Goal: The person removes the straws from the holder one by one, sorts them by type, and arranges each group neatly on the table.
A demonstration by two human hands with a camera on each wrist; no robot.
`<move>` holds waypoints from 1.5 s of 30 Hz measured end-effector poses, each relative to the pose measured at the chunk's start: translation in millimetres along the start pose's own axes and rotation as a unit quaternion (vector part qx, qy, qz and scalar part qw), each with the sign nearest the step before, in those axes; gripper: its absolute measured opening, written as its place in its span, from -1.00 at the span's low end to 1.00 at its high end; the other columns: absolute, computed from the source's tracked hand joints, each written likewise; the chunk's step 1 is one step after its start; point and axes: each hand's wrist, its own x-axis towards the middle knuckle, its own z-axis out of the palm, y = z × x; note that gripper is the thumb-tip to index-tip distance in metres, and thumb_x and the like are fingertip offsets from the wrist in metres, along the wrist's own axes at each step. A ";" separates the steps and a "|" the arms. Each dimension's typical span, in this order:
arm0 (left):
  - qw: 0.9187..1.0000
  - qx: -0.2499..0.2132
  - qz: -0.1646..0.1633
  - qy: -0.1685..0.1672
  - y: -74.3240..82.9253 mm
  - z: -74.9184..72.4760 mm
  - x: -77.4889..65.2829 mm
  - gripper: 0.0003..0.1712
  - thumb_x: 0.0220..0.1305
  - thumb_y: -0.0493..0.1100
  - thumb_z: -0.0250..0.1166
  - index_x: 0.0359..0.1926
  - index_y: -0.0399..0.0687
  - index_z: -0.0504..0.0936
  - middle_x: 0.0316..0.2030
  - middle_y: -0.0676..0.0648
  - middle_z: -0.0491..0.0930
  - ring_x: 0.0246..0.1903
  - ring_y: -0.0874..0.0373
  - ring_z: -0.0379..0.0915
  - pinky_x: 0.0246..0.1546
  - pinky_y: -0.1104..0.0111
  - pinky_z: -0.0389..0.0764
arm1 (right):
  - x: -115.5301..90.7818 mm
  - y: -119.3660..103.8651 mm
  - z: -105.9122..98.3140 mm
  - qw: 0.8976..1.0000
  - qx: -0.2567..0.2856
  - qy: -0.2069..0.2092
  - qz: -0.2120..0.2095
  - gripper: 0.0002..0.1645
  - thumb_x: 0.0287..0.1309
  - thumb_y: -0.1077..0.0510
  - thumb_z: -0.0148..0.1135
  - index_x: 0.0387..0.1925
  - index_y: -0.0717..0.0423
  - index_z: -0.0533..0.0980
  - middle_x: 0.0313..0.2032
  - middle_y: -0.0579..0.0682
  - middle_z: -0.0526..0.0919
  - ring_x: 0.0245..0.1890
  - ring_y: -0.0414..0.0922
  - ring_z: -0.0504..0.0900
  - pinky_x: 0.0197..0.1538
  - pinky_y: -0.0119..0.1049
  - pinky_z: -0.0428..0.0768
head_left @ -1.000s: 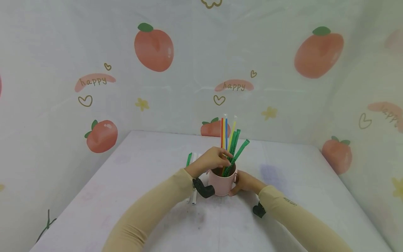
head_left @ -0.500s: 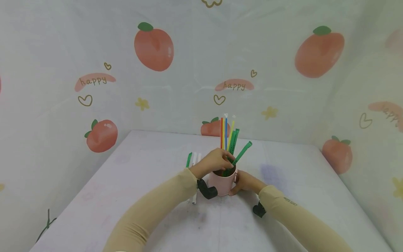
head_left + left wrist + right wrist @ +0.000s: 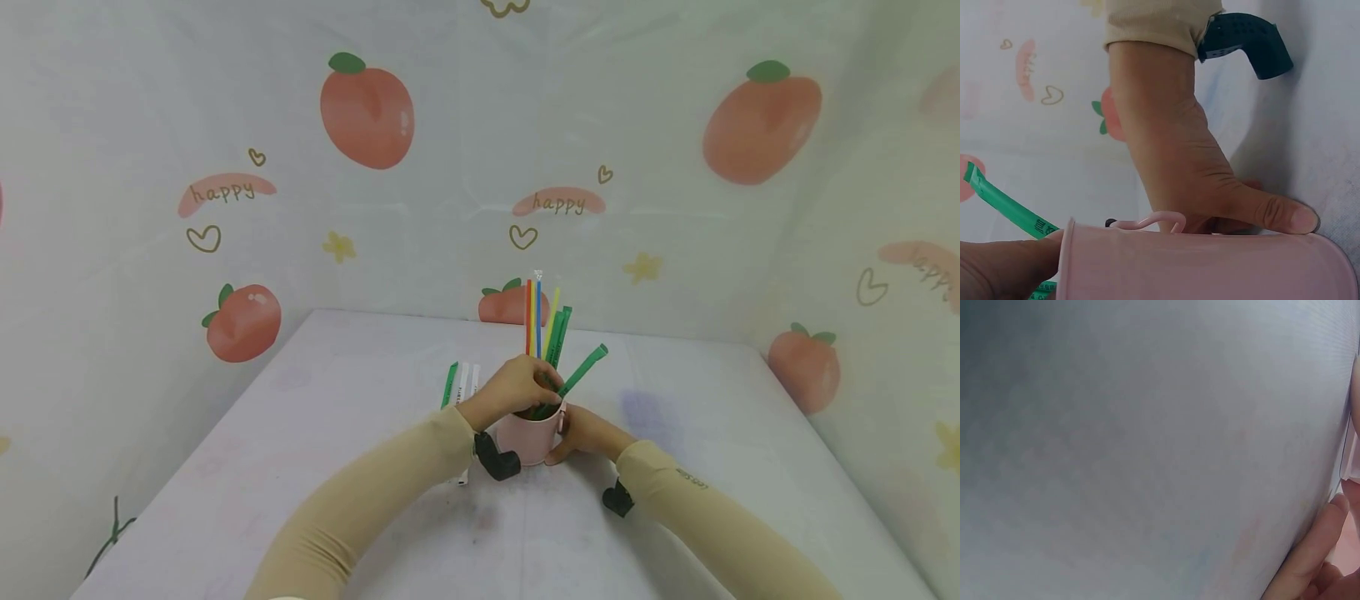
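Note:
A small pink bucket (image 3: 527,442) with side loops stands upright on the table. My left hand (image 3: 513,390) is over its rim, thumb and fingers pinching a green-wrapped straw (image 3: 585,370) that leans to the right. In the bucket behind that hand stand more green-wrapped straws (image 3: 557,337) and several clear-wrapped coloured straws (image 3: 533,317). The right hand (image 3: 588,435) grips the bucket's right side low down. In the left wrist view its thumb lies along the pink wall (image 3: 1210,269) near the base. The right wrist view shows mostly blurred pale cloth, with fingers (image 3: 1316,550) at the edge.
Left of the bucket, partly behind the left forearm, lie a green-wrapped straw (image 3: 450,385) and a few white-wrapped straws (image 3: 462,385). The white-covered table (image 3: 360,392) meets a patterned cloth backdrop (image 3: 450,208) at the back.
My left hand has shifted slightly right and down over the bucket's rim. The leaning green-wrapped straw has moved right and lower. The right hand has stayed at the bucket's side.

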 end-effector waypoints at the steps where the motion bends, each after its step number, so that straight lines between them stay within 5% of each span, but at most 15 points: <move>1: 1.000 0.001 0.004 0.002 0.0 0.3 -0.1 -0.84 0.12 -0.26 0.43 -0.23 -0.09 0.72 -0.43 0.01 0.67 -0.52 0.24 0.50 -0.56 0.49 0.55 | 0.5 0.4 0.0 1.000 0.001 -0.001 -0.002 0.05 -0.22 0.26 0.60 0.33 0.28 0.26 0.33 0.21 0.35 0.38 0.18 0.23 0.42 0.17 0.16; 16: 0.999 -0.006 0.032 0.023 -1.4 1.3 -2.6 -0.91 0.09 -0.27 0.45 -0.35 -0.09 0.71 -0.43 0.04 0.66 -0.42 0.27 0.49 -0.48 0.49 0.56 | 4.4 2.8 0.4 1.000 -0.011 0.002 0.014 0.06 -0.24 0.24 0.61 0.34 0.24 0.27 0.34 0.19 0.34 0.39 0.18 0.21 0.42 0.19 0.15; 24: 0.997 -0.073 0.023 0.030 -4.6 0.4 -3.4 -0.87 0.09 -0.30 0.45 -0.30 -0.17 0.69 -0.40 -0.02 0.65 -0.46 0.22 0.58 -0.42 0.40 0.69 | 4.1 2.1 2.2 0.999 -0.025 0.013 0.045 0.08 -0.26 0.20 0.63 0.34 0.21 0.27 0.34 0.20 0.34 0.38 0.21 0.23 0.39 0.22 0.17; 32: 0.993 -0.091 0.040 0.060 -11.8 -3.9 -3.4 -0.87 0.11 -0.24 0.45 -0.29 -0.13 0.70 -0.40 -0.02 0.65 -0.54 0.21 0.58 -0.47 0.40 0.68 | 5.4 3.1 1.8 0.999 -0.030 0.017 0.039 0.05 -0.28 0.19 0.64 0.30 0.24 0.32 0.29 0.19 0.41 0.34 0.17 0.30 0.40 0.18 0.20; 45: 0.971 -0.207 0.060 0.105 -18.5 -18.6 -7.6 -0.73 0.14 -0.33 0.40 -0.10 -0.22 0.65 -0.28 -0.20 0.66 -0.38 0.15 0.60 -0.36 0.31 0.73 | 2.7 -3.4 2.2 0.999 -0.022 0.013 0.036 0.03 -0.28 0.23 0.63 0.30 0.25 0.33 0.30 0.20 0.40 0.36 0.20 0.26 0.39 0.16 0.22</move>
